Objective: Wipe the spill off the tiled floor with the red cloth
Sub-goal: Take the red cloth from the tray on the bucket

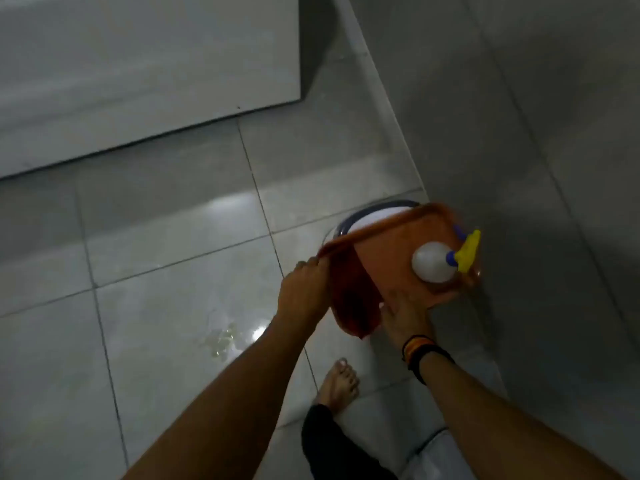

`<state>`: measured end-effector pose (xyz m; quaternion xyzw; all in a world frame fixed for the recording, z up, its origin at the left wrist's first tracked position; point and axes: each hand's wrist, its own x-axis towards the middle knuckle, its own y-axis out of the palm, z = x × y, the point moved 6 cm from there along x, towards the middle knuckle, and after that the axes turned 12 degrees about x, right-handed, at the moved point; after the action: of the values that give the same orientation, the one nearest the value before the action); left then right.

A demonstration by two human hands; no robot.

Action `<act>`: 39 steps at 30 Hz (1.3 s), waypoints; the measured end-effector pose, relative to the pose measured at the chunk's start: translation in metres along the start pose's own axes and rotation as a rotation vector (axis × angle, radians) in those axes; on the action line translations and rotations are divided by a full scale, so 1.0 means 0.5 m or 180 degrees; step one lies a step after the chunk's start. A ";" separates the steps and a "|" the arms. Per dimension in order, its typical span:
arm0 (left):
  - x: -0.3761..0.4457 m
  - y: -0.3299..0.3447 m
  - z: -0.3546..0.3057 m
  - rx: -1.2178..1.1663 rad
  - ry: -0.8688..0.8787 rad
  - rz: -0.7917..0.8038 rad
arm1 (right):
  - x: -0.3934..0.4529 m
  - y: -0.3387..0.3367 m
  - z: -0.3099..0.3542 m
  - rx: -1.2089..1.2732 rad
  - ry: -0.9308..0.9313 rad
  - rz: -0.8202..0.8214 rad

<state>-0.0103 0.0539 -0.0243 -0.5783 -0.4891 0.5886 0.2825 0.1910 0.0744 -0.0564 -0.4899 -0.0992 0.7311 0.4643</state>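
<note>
Left hand [304,285] gripping red cloth [349,303], right hand [405,317] holding orange tray [391,258]

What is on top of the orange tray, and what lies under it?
A white spray bottle lies on the orange tray; the red cloth drapes over its near edge. Underneath, a white bucket peeks out; its contents are hidden.

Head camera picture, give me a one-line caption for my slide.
Left hand lifts the red cloth off an orange tray holding a spray bottle, right hand steadying the tray, spill on the floor.
</note>
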 end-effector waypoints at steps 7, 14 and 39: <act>0.170 0.122 -0.038 0.0578 -0.0245 0.0149 | 0.116 0.084 -0.067 0.0034 0.0829 -0.0066; 0.193 0.176 -0.033 0.1105 -0.0323 0.0437 | 0.131 0.107 -0.088 -0.0021 0.0659 -0.0255; -0.605 0.476 0.505 -0.4109 -0.2986 0.1117 | -0.301 0.589 -0.027 0.0965 0.0622 0.0125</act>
<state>-0.1444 -0.3669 -0.1537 -0.3888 -0.7016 0.4074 -0.4366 0.0442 -0.2081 -0.1460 -0.4849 0.0673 0.6955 0.5259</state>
